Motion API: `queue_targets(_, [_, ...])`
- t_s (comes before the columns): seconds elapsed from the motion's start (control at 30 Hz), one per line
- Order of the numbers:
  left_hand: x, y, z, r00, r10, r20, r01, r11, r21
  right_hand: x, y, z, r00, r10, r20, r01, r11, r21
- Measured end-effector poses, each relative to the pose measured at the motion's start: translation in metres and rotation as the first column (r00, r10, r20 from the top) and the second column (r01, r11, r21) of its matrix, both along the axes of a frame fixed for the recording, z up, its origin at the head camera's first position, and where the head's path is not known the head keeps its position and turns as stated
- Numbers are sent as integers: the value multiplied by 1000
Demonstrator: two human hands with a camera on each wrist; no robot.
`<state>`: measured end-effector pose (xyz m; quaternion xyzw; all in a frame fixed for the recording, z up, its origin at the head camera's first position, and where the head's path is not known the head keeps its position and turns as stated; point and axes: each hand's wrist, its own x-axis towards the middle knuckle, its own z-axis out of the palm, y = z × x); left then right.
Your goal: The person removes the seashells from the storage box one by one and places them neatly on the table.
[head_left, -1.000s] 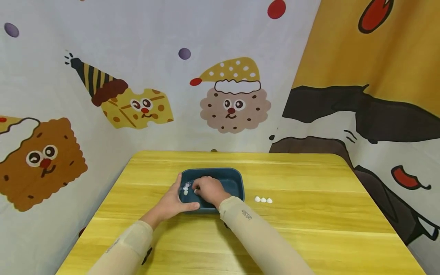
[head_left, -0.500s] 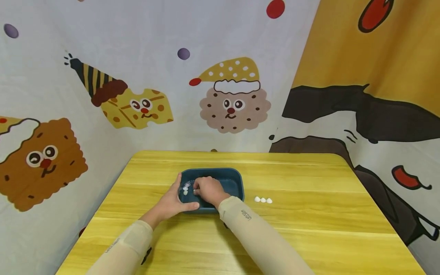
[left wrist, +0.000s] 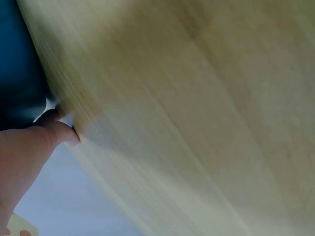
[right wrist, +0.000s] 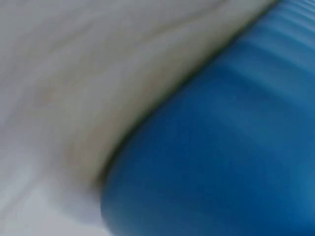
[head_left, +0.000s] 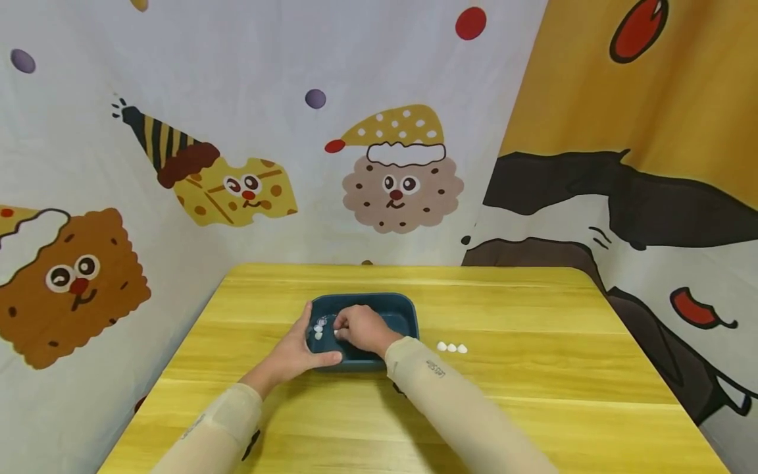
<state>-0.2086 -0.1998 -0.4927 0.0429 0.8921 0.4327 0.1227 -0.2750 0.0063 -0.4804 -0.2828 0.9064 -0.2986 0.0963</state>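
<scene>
In the head view, a dark blue rectangular tub (head_left: 387, 363) sits on the table. My left hand (head_left: 296, 347) rests against its left end, with the thumb straight along the front rim and the fingers straight up the side. My right hand (head_left: 362, 327) reaches inside the tub, fingers bent, pinching a small white rounded piece (head_left: 337, 334) at the fingertips. Several similar pale pieces (head_left: 318, 328) lie in a short line in the tub's left part. The left wrist view catches my fingers (left wrist: 64, 132) beside the tub's corner. The tub's blue wall (right wrist: 211, 162) fills much of the blurred right wrist view.
Three small white pieces (head_left: 452, 347) lie in a row on the table, just right of the tub. The yellow wood-grain table (head_left: 533, 368) has its far edge against a cartoon-printed cloth (head_left: 284, 46).
My right hand stays over the same spot in the tub, and the white piece shows a little more at its fingertips. The whole head view has shifted slightly; my left hand keeps its place.
</scene>
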Motion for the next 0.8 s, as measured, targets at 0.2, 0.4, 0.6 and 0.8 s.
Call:
queue_targets(0.2, [1, 5, -1, 1000, 5, 8, -5, 1000, -30, 5, 58, 27, 967, -34, 251, 101, 960, -260])
queue_targets(0.4, [6, 1, 0, 1000, 14, 12, -14, 1000, -6, 6, 134, 48, 907, -105, 408, 272, 885, -377])
queue_targets(0.6, [5, 2, 1, 1000, -5, 22, 5, 1000, 5, 19, 221, 41, 877, -248, 411, 391, 866, -313])
queue_targets(0.8, [3, 0, 2, 1000, -12, 24, 12, 1000, -8, 39, 275, 21, 847, -349, 401, 454, 868, -201])
